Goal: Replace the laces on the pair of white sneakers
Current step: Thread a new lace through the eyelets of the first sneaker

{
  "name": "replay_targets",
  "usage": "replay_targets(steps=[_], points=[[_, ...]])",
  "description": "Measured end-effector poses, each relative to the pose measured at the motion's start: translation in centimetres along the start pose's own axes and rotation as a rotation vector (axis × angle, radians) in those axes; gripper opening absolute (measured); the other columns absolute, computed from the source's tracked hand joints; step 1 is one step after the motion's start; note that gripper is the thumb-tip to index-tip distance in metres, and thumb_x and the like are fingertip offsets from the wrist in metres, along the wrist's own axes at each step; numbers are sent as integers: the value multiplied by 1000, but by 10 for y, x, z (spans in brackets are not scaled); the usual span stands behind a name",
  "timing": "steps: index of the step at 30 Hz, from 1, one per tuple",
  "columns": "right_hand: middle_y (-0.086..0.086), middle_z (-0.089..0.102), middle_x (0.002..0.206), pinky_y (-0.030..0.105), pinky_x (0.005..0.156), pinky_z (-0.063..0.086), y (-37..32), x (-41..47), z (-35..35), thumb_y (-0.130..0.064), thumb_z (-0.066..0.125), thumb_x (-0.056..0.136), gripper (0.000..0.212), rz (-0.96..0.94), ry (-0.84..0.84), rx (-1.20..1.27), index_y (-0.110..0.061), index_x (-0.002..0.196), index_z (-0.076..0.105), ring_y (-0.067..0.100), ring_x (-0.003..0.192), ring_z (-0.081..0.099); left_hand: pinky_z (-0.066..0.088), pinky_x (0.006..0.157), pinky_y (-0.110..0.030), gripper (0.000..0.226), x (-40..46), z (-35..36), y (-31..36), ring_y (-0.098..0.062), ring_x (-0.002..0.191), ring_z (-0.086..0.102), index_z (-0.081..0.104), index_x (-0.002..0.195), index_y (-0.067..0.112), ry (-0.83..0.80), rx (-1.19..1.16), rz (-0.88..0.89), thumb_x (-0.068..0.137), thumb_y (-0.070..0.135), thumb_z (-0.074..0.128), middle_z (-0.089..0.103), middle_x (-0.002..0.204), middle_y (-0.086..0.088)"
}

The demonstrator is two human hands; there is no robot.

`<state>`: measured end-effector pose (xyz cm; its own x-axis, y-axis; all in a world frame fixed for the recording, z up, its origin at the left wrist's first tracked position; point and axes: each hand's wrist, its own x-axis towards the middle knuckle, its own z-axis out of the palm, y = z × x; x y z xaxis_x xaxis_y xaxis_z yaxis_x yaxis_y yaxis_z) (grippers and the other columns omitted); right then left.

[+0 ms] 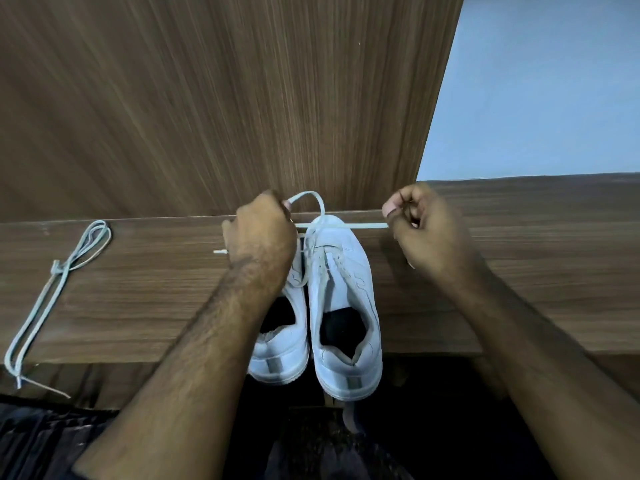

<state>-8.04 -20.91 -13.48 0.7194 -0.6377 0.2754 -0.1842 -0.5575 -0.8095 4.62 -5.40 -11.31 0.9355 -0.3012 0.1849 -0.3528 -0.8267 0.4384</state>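
Closest to the person, dark trousers (45, 441) fill the bottom of the view, and both bare forearms reach up from there toward a wooden shelf (138, 306). Two white sneakers sit side by side on that shelf with their heels hanging over its front edge: the right sneaker (343, 306) in plain sight, the left sneaker (284, 351) just beside it and touching, partly hidden under the left forearm. Off to the left on the same shelf, well apart from the shoes, a spare lace (52, 289) lies knotted and looped, its ends trailing over the front edge. Farther along, over the toe of the right sneaker, the lace (322, 223) being worked runs through the eyelets and splits into two. The left hand (263, 233) has its fingers curled, pinching a loop of that lace, whose tip pokes out to the left of the wrist. The right hand (422, 230) is clenched round the other end, thumb pressed on it, and the strand between is drawn taut and level. Behind everything stands a wood-grain panel (207, 98), with a pale blue wall (554, 98) to its right.
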Motion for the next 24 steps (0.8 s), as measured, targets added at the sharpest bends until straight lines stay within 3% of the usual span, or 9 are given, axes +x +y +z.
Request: replay_targets(steps=[5,7,9,12,15,17,20,22,24], points=[[-5,61,66,22,55,42,-27,-8,23,-19,56,101,8,12,-167,386,-15,95,59,3,56,50,44,65,-25,29,-30,14,39,-19,78,61,47,83,14,-196,-561,120,107,29,40,63,82,0],[-4,60,66,26,54,41,-29,-10,28,-19,55,102,9,45,-146,463,-14,95,58,6,56,49,31,53,-24,32,-33,19,48,-13,68,51,40,75,18,-231,-540,102,106,27,41,53,73,5],[-10,59,63,29,58,40,-21,-8,25,-21,57,100,8,43,-99,371,-18,92,59,8,57,50,31,62,-27,27,-26,18,42,-20,73,51,42,83,15,-179,-432,98,107,27,40,53,74,1],[-13,61,65,21,56,38,-4,-4,11,-25,59,96,6,21,-25,7,-25,90,60,-1,56,51,47,82,-43,17,-8,7,17,-39,91,61,49,101,14,-67,-222,63,107,25,37,66,95,-16],[-8,62,72,21,56,35,2,-2,0,-25,59,94,6,35,-11,-183,-26,88,62,1,62,53,41,92,-44,24,-5,-2,3,-39,103,61,54,108,11,-19,-10,43,107,27,36,68,101,-17],[-10,61,70,17,57,35,-1,-2,4,-24,60,94,7,8,-45,-171,-25,88,62,0,62,53,40,93,-44,22,-14,1,10,-36,101,61,52,99,14,-42,-74,141,107,29,37,64,90,-8],[-10,60,66,20,60,42,-18,-7,21,-25,58,99,9,-13,-138,142,-23,90,60,-1,56,50,47,85,-45,23,-32,16,34,-36,91,63,49,92,15,-149,-405,262,106,30,39,65,83,-4],[-6,60,64,27,58,44,-25,-9,25,-24,56,101,11,45,-150,358,-18,93,58,5,57,51,48,69,-33,25,-33,25,42,-25,77,61,44,83,19,-180,-539,209,106,29,40,59,74,1],[-8,60,64,20,54,42,-24,-9,22,-22,58,100,9,70,-147,382,-18,92,60,0,56,51,36,56,-18,25,-25,26,39,-13,69,52,43,82,21,-166,-515,160,106,27,41,54,72,6]])
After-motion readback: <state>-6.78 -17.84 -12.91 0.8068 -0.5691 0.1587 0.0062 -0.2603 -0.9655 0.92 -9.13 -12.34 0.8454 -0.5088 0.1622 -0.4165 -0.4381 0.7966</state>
